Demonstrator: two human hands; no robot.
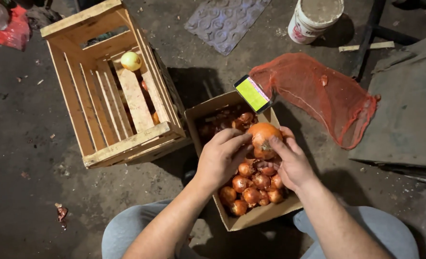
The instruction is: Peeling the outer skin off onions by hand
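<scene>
Both hands hold one large orange onion [263,135] above a cardboard box [251,218] that holds several smaller brown onions [251,187]. My left hand [221,156] grips the onion's left side with its fingertips. From the right and below, my right hand [289,160] cups the onion, thumb on its lower front. The box stands on the floor between my knees.
A wooden slat crate [126,139] stands left of the box with a pale yellow-green onion [131,61] inside. A phone with a lit screen [252,93] rests on the box's far edge. A red mesh sack [318,93] lies to the right, a white bucket [313,17] beyond.
</scene>
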